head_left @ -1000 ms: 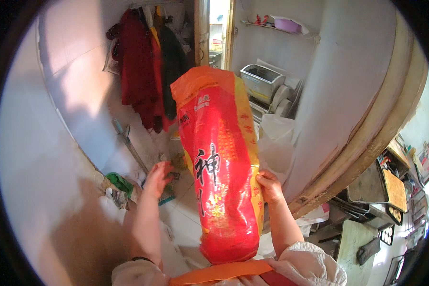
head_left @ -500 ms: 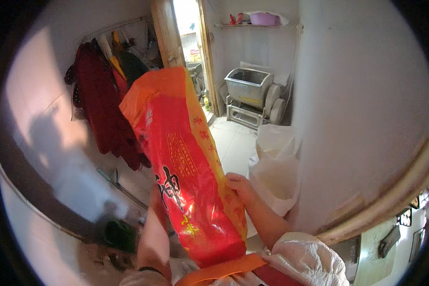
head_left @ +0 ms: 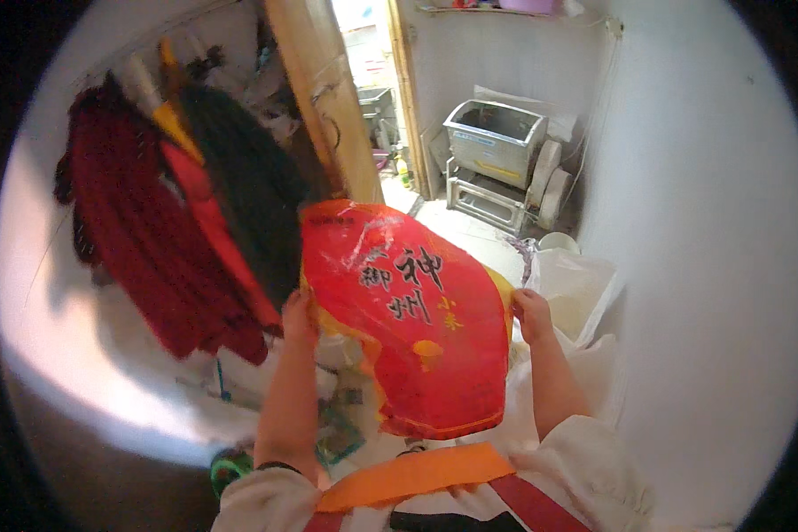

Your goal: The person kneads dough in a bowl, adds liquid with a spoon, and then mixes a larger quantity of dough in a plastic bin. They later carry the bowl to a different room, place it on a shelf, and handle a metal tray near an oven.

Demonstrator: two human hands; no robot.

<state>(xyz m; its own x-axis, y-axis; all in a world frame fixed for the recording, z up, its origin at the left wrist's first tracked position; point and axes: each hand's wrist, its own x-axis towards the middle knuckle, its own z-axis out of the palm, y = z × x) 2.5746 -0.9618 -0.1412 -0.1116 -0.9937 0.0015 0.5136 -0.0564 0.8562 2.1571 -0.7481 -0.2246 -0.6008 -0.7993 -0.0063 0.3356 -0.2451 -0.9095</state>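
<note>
Between my hands hangs a red and orange printed grain sack (head_left: 457,368), held up in front of me with its broad face toward me. It looks thin and creased, with a yellow-orange border along its sides. My left hand (head_left: 300,312) pinches its left edge, fingers closed. On the opposite edge, my right hand (head_left: 530,315) grips the sack's yellow side, also closed. The fingertips of both hands are partly hidden by the sack. Below it shows the orange top of my apron (head_left: 417,479).
A metal mixing machine (head_left: 495,146) stands ahead beside a wooden door (head_left: 324,97). Dark red and green coats (head_left: 151,230) hang at left. White sacks (head_left: 572,297) stand by the right wall. A green round object (head_left: 230,470) lies low at left.
The sack has turned and spread out crosswise, from standing long and upright. My hands are farther apart, one on each side edge. The view has shifted and come closer to the machine and coats.
</note>
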